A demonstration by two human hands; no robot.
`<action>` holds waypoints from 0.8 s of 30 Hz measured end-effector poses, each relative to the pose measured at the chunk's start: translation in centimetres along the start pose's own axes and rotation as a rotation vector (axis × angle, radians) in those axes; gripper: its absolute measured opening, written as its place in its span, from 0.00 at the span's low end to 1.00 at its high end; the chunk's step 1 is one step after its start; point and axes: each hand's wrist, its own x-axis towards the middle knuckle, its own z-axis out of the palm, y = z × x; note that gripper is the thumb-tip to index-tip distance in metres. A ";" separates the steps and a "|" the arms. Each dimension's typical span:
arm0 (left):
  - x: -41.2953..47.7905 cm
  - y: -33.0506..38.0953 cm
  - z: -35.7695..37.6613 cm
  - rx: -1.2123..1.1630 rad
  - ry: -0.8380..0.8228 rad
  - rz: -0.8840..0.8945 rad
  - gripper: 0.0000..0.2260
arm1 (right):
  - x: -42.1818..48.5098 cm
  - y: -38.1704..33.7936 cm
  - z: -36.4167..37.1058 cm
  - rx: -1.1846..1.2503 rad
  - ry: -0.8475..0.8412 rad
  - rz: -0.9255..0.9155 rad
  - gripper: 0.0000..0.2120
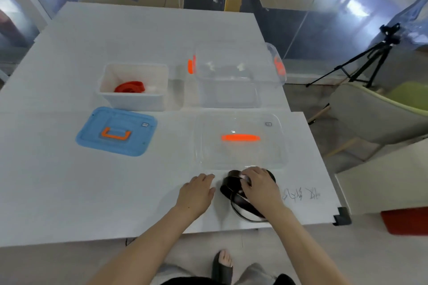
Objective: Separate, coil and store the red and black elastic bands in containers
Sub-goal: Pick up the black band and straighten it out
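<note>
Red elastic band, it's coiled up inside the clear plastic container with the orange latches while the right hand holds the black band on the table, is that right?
Not quite: the head view shows the coiled red elastic band in the white opaque plastic bin, not the clear plastic container. The rest holds: the right hand holds the black elastic band on the white table.

My view is bright and evenly lit, seemingly from overhead. Soft shadows fall just beneath my left hand (196,192) and right hand (259,187). The black band (231,190) in the right hand's grip looks smeared. Just beyond it the clear lid (240,157) washes out, and farther off the table (139,30) edges bow.
</note>
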 end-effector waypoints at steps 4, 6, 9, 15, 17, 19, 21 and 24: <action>-0.8 2.5 3.7 -0.069 -0.051 -0.040 0.22 | -2.5 4.3 0.1 0.007 -0.100 0.072 0.13; -0.5 3.1 4.6 -0.116 -0.051 -0.067 0.22 | -3.1 5.7 0.5 0.017 -0.126 0.073 0.13; 0.4 3.1 5.3 -0.224 -0.015 -0.133 0.21 | -3.6 7.2 1.3 0.017 -0.174 0.073 0.15; 4.0 3.0 5.8 -0.393 0.029 -0.148 0.27 | -1.8 7.9 2.7 0.093 -0.156 0.044 0.19; 5.3 3.5 6.2 -0.439 0.024 -0.141 0.25 | -0.3 7.6 3.3 0.112 -0.134 0.021 0.19; 5.9 4.0 6.8 -0.466 0.063 -0.140 0.20 | 1.1 7.0 3.8 0.154 -0.134 0.021 0.21; 5.7 4.2 7.4 -0.490 0.110 -0.164 0.17 | 2.3 6.6 4.5 0.168 -0.181 0.015 0.23; 5.0 4.0 7.1 -0.469 0.147 -0.168 0.16 | 2.9 6.4 5.1 0.112 -0.223 0.001 0.23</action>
